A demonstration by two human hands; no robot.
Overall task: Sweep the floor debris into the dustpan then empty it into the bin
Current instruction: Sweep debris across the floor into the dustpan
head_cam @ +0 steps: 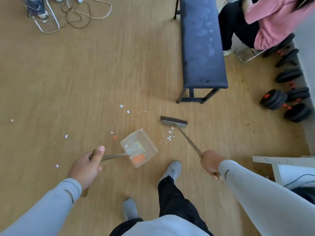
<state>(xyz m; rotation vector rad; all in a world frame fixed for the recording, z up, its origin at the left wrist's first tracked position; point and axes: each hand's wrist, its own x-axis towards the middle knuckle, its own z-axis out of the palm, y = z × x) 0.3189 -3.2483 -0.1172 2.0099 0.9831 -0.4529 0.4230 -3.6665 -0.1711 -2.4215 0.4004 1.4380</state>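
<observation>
My left hand (pixel 87 166) grips the long handle of a clear plastic dustpan (pixel 150 145) that rests on the wooden floor, its open mouth facing right. Orange and white scraps lie inside it. My right hand (pixel 211 161) holds the broom handle; the broom head (pixel 173 121) touches the floor to the upper right of the dustpan. A small cluster of white paper bits (pixel 170 135) lies between broom head and dustpan. More white bits (pixel 125 109) and an orange piece (pixel 114 137) are scattered to the left and beyond. No bin is in view.
A dark blue bench (pixel 202 48) stands beyond the broom. Black dumbbells (pixel 288 99) line the right wall. A seated person in pink (pixel 265 23) is at top right. Cables and chair legs (pixel 51 19) sit at top left. A white frame (pixel 279 166) is at right.
</observation>
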